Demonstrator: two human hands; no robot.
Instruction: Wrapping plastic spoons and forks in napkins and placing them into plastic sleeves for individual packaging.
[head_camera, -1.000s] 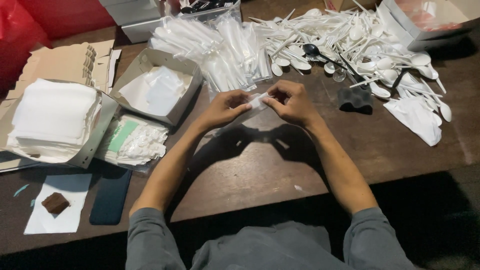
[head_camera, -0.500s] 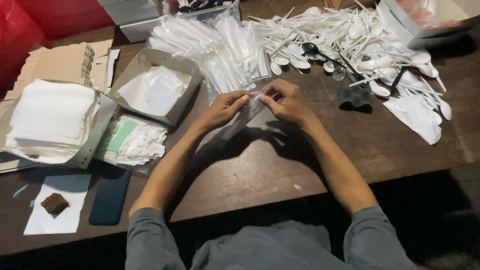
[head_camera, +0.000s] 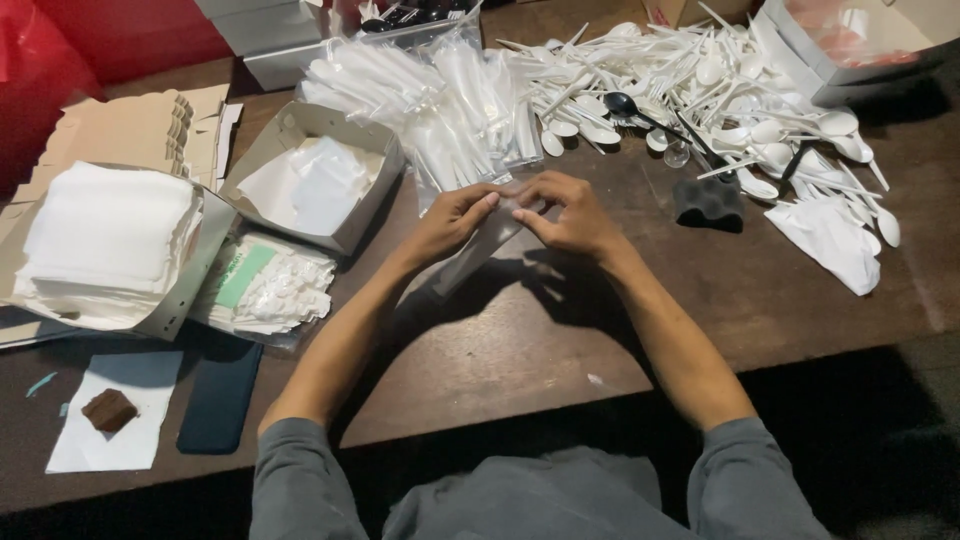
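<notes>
Hands met at table centre: left hand (head_camera: 455, 218) and right hand (head_camera: 565, 212) each pinched one clear plastic sleeve (head_camera: 480, 250), near the packed cutlery sleeves (head_camera: 440, 100) lying farther back.

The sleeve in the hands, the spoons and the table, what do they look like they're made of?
Sleeve: thin clear plastic film, it seems; see-through and glossy, pinched by the left hand and right hand. Spoons: probably moulded white plastic, smooth, uniform and slightly shiny. Table: looks like brown wood, matte, with faint scuffs.
</notes>
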